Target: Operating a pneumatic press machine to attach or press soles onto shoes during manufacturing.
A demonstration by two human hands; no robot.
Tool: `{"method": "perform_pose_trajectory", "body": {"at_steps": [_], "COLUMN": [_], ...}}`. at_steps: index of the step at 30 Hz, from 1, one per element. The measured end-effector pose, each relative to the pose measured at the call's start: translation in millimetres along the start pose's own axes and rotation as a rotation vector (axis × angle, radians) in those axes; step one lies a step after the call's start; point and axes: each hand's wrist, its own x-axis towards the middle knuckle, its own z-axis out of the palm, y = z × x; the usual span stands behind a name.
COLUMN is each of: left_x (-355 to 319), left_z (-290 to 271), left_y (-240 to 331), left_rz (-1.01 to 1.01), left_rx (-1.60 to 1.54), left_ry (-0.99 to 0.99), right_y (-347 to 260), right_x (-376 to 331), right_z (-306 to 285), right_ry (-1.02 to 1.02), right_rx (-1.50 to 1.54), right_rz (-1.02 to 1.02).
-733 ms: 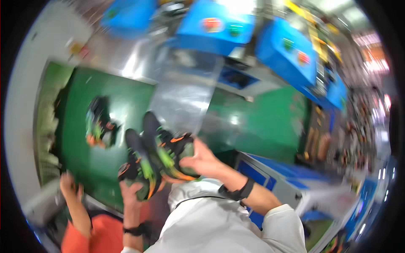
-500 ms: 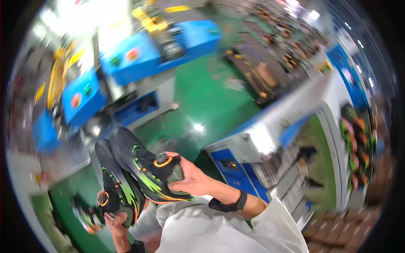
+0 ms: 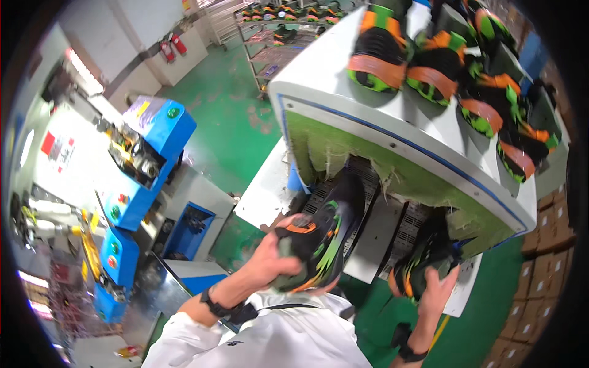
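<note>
Gripped around its heel by my left hand [image 3: 268, 265] is a black sports shoe [image 3: 334, 230] with green and orange trim. Its toe points into the left opening of a white machine, over a slatted metal belt [image 3: 367, 175]. My right hand [image 3: 437, 293] is closed on the heel of a matching sports shoe [image 3: 423, 254], whose toe reaches under the ragged green curtain [image 3: 423, 178] at the right opening. A second slatted belt [image 3: 402, 230] runs beneath that shoe. Whether either sole rests on its belt, I cannot tell.
Several similar shoes [image 3: 377, 58] stand on the machine's white top [image 3: 325, 70]. Blue pressing machines [image 3: 144, 159] are on the left. Stacked cartons [image 3: 540, 264] line the right side. A shelf rack [image 3: 276, 55] with shoes and two red extinguishers [image 3: 173, 46] are farther off.
My view has turned right, from the blue machines to the white machine. Both shoes have moved with my hands to its openings and are still held.
</note>
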Motion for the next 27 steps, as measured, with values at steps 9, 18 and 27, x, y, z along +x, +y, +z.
{"method": "perform_pose_trajectory", "body": {"at_steps": [9, 18, 27], "left_x": [104.3, -88.1, -293.1], "left_z": [22.0, -57.7, -105.7], "left_y": [-20.0, -83.8, -367.1], "left_rz": [0.514, 0.442, -0.135], "left_rx": [0.728, 0.632, 0.096], "left_ry": [0.299, 0.418, 2.271], "right_y": [-18.4, -39.5, -58.4], "right_x": [26.9, -116.3, -340.5], "right_z": [38.8, 210.9, 333.3], "right_ry": [0.254, -1.069, -2.189], "right_rx": [-0.262, 0.298, 0.163], "right_rz": [-0.329, -0.806, -0.430]}}
